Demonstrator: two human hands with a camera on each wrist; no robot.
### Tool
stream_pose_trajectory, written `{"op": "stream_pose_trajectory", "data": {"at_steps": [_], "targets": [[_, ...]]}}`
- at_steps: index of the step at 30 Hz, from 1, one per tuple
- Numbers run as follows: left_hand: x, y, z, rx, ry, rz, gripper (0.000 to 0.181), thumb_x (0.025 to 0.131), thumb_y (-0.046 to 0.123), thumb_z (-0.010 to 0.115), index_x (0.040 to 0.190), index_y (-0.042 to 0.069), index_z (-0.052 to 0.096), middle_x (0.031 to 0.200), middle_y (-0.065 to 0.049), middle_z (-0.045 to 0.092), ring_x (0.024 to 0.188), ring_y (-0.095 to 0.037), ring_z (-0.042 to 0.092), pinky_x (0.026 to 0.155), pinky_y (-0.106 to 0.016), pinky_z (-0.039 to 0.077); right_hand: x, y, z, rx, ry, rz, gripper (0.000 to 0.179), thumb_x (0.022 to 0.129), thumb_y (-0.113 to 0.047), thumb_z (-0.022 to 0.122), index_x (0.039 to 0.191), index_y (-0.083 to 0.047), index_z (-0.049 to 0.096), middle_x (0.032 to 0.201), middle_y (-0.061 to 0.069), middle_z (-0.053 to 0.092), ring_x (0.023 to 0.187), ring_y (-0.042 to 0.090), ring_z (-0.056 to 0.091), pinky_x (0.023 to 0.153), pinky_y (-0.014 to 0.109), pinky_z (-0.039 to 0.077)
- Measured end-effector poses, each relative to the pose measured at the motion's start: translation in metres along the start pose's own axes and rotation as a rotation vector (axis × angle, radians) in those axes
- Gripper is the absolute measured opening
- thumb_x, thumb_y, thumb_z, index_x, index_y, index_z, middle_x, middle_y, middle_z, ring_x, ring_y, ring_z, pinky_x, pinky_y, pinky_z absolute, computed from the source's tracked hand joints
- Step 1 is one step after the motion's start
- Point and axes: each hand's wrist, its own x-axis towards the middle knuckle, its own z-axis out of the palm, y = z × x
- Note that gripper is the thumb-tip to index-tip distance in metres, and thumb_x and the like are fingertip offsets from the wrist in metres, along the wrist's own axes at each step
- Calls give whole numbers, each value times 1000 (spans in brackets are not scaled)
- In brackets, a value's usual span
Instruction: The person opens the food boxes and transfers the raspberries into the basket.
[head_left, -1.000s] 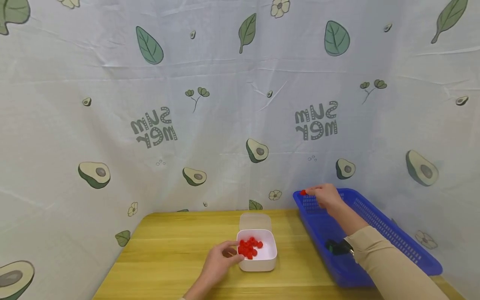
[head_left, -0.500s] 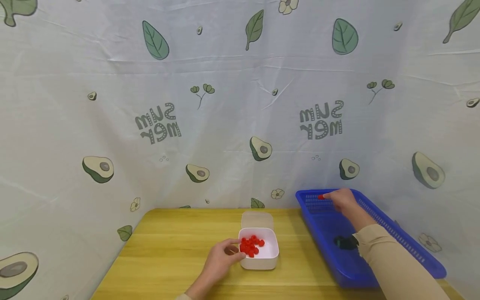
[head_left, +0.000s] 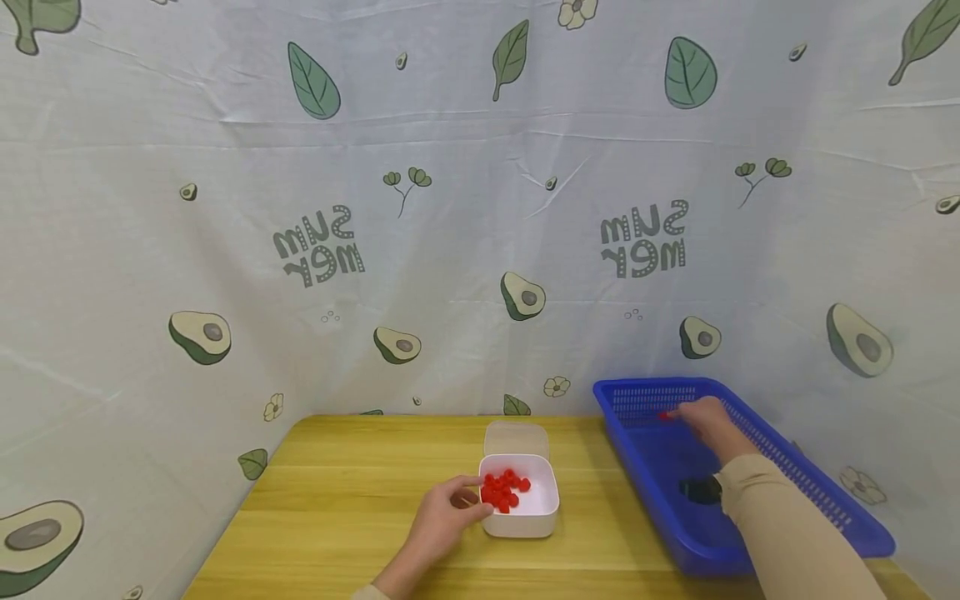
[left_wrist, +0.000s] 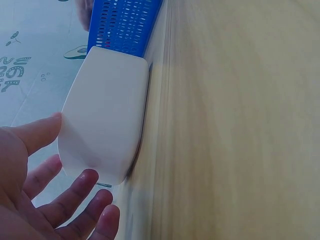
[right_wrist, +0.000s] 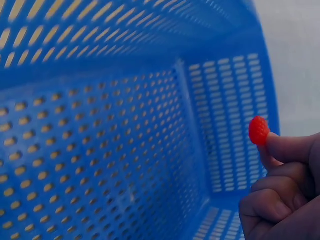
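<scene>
A red raspberry (right_wrist: 259,131) is pinched between the thumb and finger of my right hand (head_left: 707,421), inside the blue plastic basket (head_left: 660,533) near its far end. On the table, a small white box (head_left: 525,525) with its lid (head_left: 517,438) folded back contains several red raspberries (head_left: 501,492) gathered toward its left side. My left hand (head_left: 442,517) is at the box's left side, thumb and index fingertip at the rim. In the left wrist view, its other fingers (left_wrist: 75,195) are spread and loosely bent beside the box.
The basket stands on the right of the wooden table (head_left: 360,467), angled, with slotted walls. A dark object (head_left: 699,490) shows beside the right sleeve at the wrist. A pale printed cloth (head_left: 450,250) hangs behind and beside the table.
My right hand has moved right and lower with the raspberry, from the basket's far left corner down into it. My left hand stays at the box. The view has shifted slightly.
</scene>
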Motion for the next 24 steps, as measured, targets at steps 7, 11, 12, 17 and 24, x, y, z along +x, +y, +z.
{"op": "stream_pose_trajectory", "data": {"at_steps": [7,11,12,17,24], "targets": [[0,0,0,-6,2,-2,43,85,26,82,124,14,70,93,0,67,84,-17,59,67,-28,50,2,15,-5,-31,-14,26,30,89,-9,61,98,11,41,59,-1,36,47,10,36,49,26,35],[0,-1,0,-2,5,1,43,85,26,82,124,14,71,93,0,68,84,-17,59,67,-27,50,-3,13,-7,-60,-27,32,26,91,-12,61,89,6,42,56,-3,35,47,10,36,49,27,35],[0,-1,0,-1,5,-2,43,85,26,82,124,14,71,93,0,68,84,-17,59,68,-27,50,-4,12,-8,-69,-32,29,26,90,-13,62,87,5,42,55,-3,35,47,10,36,49,27,36],[0,-1,0,-1,2,-14,43,85,27,81,125,15,70,95,1,68,85,-17,59,69,-28,50,-10,3,-6,-116,-83,3,32,89,-16,64,90,9,46,57,3,40,50,14,42,52,28,42],[0,-1,0,3,0,-11,44,85,27,82,126,15,70,95,1,67,85,-18,59,69,-29,51,-19,-9,4,-133,-165,-41,31,92,-25,66,83,-1,48,60,-3,37,48,8,31,49,26,34]]}}
